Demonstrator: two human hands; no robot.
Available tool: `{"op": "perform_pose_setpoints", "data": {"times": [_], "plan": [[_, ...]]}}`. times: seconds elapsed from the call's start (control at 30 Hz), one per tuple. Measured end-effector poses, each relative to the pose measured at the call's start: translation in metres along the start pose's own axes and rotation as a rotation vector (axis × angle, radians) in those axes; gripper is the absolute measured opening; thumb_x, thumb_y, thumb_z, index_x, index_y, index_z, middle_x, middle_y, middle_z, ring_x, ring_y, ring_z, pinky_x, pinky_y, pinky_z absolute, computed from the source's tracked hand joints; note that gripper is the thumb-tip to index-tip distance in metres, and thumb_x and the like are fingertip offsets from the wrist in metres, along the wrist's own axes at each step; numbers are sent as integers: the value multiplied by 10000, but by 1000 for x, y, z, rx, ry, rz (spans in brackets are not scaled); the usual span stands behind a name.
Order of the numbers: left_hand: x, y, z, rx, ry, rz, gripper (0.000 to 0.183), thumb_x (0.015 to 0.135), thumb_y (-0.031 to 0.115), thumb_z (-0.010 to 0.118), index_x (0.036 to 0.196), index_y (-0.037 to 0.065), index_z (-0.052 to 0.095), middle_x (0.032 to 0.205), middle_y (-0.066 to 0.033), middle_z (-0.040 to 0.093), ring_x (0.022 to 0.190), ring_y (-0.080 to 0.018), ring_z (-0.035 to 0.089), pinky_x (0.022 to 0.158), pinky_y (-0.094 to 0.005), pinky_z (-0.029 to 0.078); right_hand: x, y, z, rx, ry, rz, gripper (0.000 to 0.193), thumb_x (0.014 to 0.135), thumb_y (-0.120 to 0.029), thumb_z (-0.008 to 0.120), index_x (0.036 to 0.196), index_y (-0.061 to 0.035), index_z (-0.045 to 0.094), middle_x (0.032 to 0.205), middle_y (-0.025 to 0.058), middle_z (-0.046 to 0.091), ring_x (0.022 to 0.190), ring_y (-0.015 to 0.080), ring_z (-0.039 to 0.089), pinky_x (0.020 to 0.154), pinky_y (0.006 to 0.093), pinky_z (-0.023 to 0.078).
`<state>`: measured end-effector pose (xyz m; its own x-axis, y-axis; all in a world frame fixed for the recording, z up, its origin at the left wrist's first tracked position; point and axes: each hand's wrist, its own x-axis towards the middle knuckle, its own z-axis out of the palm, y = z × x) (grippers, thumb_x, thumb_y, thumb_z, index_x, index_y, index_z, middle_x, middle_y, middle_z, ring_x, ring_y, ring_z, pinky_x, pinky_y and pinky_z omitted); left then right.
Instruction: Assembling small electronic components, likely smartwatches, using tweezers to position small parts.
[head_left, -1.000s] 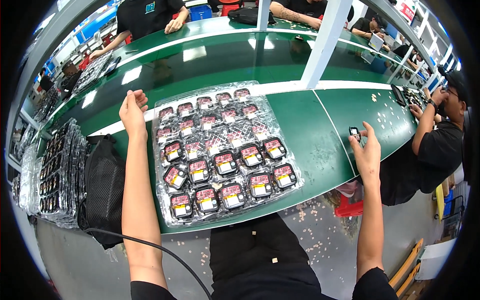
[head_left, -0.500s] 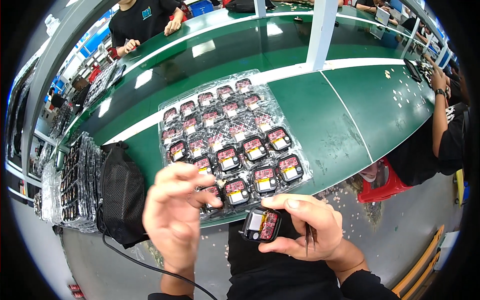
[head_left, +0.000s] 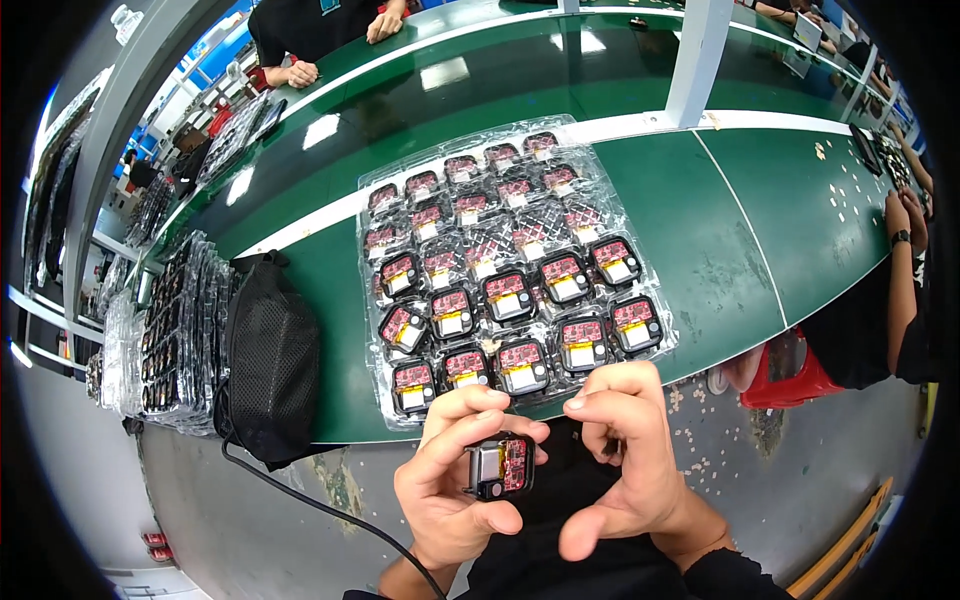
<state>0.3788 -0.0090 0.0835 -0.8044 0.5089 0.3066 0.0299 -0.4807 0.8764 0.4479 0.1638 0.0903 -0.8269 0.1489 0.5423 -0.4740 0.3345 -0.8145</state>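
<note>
My left hand [head_left: 440, 490] holds a small black square device case [head_left: 490, 490] by its edges, just off the near edge of the table. Its open side shows a red circuit board and a silver battery. Close by on the right, my right hand [head_left: 650, 460] has thumb and forefinger apart, not touching the case. Dark tweezers [head_left: 612, 450] are tucked in its curled fingers, mostly hidden. Beyond both hands lies a clear plastic tray [head_left: 612, 190] with rows of similar cases; several nearer ones show yellow-taped batteries.
A black mesh bag [head_left: 270, 360] with a cable [head_left: 330, 518] hangs at the table's left edge, beside stacked trays [head_left: 180, 340]. A white post [head_left: 697, 65] rises behind the green table [head_left: 700, 230]. Co-workers' hands [head_left: 300, 74] show across it and at far right, near a red stool [head_left: 790, 375].
The device case has passed from my right hand into my left, which came down and closed on it. My right thumb and forefinger have come apart. The whole view has shifted slightly.
</note>
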Motion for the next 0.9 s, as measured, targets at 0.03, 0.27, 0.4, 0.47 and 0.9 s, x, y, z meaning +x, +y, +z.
{"op": "perform_pose_setpoints", "data": {"times": [0.03, 0.27, 0.4, 0.47, 0.9], "plan": [[-1, 0, -3, 11, 8, 1, 805, 738, 361, 873, 1374, -16, 554, 1389, -190, 445, 1115, -364, 663, 866, -447, 629, 2, -4, -4, 3, -29, 38, 793, 813, -414, 838, 1380, 13, 485, 1129, 125, 456, 832, 162, 540, 690, 299, 499], [-3, 9, -11, 155, -9, 40, 820, 764, 464, 830, 1364, -35, 578, 1398, -218, 426, 1058, -350, 677, 813, -414, 616, 8, -17, 8, -106, -100, 112, 461, 932, -111, 715, 1356, 33, 608, 1101, 94, 450, 788, 135, 511, 705, 256, 479], [-2, 14, -14, 227, -36, 82, 860, 785, 553, 778, 1346, -68, 581, 1398, -232, 421, 988, -320, 686, 789, -405, 604, 3, -5, 1, -104, -152, -8, 626, 813, -73, 806, 1392, 6, 583, 861, 77, 668, 703, 187, 679, 602, 284, 547], [-2, 16, -14, 172, -60, 54, 851, 785, 554, 778, 1323, -80, 595, 1396, -238, 419, 952, -307, 686, 777, -405, 595, -2, -10, 7, 10, -21, 216, 475, 777, -199, 843, 1183, -23, 668, 762, 62, 692, 618, 213, 673, 543, 314, 535], [-9, 18, -24, 275, -74, 114, 799, 843, 578, 733, 1283, -80, 623, 1338, -280, 467, 936, -309, 673, 809, -406, 565, 0, -5, 10, -206, -52, -125, 272, 786, -178, 840, 957, -16, 703, 775, 36, 694, 585, 145, 661, 486, 264, 472]]}}
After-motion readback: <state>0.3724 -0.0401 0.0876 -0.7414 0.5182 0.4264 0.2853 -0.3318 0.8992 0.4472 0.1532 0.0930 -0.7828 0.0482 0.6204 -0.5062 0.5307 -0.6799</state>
